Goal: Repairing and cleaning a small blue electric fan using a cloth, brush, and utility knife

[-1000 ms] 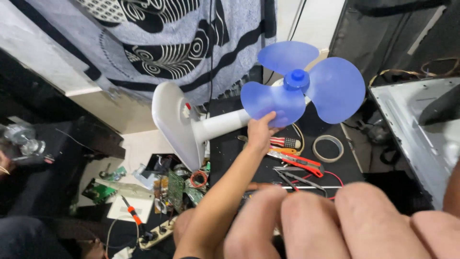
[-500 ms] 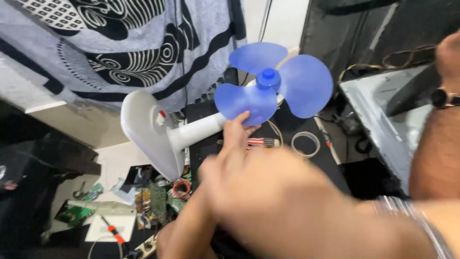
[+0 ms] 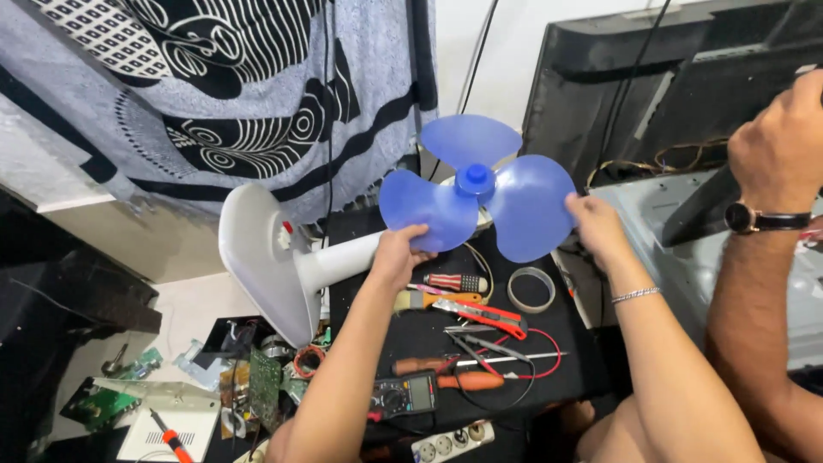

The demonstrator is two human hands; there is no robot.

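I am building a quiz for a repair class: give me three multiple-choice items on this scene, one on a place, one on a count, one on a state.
1. Where does the tape roll lie?
A. on the dark table
B. on the fan base
C. in a hand

2. How many blades has the blue fan?
A. two
B. three
C. five

3. How do the hands meet the blades?
A. both off
B. one on
C. one hand on each side

Key: A, the roll rests flat on the table; B, three blades show; C, left hand and right hand each grip a blade.

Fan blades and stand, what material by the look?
Blades: looks like thin translucent blue plastic; light shows through, moulded hub. Left hand and right hand grip them. Stand: probably white glossy plastic, smooth moulded neck and base; metal inside can't be ruled out.
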